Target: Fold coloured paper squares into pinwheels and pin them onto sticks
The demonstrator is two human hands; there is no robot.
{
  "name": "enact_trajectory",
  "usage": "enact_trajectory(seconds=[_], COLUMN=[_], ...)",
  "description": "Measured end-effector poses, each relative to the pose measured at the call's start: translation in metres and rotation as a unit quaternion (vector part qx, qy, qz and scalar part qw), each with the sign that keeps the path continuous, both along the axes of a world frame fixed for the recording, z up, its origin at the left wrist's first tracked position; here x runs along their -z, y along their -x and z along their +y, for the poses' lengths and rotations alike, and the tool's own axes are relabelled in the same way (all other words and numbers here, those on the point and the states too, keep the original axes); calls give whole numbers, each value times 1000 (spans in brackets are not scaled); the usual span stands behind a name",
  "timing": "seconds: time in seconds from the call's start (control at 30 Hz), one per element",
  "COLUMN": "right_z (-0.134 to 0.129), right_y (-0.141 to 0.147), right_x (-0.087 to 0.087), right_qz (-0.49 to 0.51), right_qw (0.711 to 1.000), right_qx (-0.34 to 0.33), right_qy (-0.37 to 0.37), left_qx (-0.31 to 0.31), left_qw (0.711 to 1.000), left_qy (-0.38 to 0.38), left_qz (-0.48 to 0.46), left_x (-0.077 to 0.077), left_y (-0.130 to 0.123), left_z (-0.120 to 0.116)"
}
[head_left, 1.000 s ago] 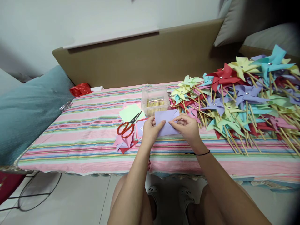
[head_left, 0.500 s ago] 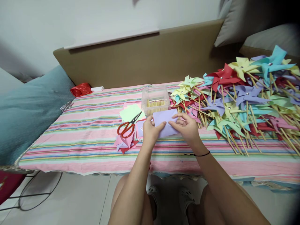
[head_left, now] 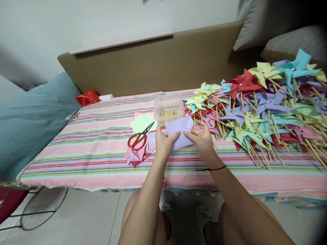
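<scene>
A sheet of purple paper (head_left: pixel 178 128) is held up between both hands, its upper right corner bent. My left hand (head_left: pixel 164 141) pinches its left side, thumb on the face. My right hand (head_left: pixel 203 137) grips the right side the same way, with some fingers behind the sheet. Just left of my left hand lie red-handled scissors (head_left: pixel 138 140), tips toward the upper right, on a pile of coloured paper (head_left: pixel 143 123). Beyond the sheet stands a clear plastic box (head_left: pixel 169 105) with thin yellowish sticks in it.
A large heap of paper pinwheels (head_left: pixel 268 102) on sticks covers the right side of the striped cloth (head_left: pixel 84 153). Folded scraps (head_left: pixel 136 156) lie below the scissors. A red plastic bag (head_left: pixel 88 98) and a white roll (head_left: pixel 106 97) sit at the back left.
The right hand has shifted slightly left and its fingers have moved on the sheet. The purple paper's upper right corner, flat before, is now bent.
</scene>
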State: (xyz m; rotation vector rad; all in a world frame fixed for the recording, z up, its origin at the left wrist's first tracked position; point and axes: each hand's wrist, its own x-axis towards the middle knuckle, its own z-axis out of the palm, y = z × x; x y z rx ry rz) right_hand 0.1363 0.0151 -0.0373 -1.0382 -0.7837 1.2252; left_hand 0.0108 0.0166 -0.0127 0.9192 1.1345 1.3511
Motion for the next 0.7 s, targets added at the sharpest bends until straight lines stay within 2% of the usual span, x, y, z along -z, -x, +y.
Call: enact_trajectory(seconds=[0.13,0.33,0.43,0.6,0.7], right_z=[0,-1,-1,-3,-4], right_y=[-5,-9,-14,-21,-23], right_x=[-2,-4,-5,-6,-6], right_qz=[-6,-31,-57,-98,-114], right_qw=[1000,999,995,973,965], right_qx=[-9,-38,-84,-202,-227], right_qy=[5,21,25,53,62], left_qx=[20,6,21,89,89], left_qw=[1000,999,999,994,992], left_qy=[23,40,33,17,9], left_qz=[1,9,26,69,86], left_x=[-2,-5,-7,-6,-3], left_y=[3,12,19,29,31], left_z=[0,5,6,6,7])
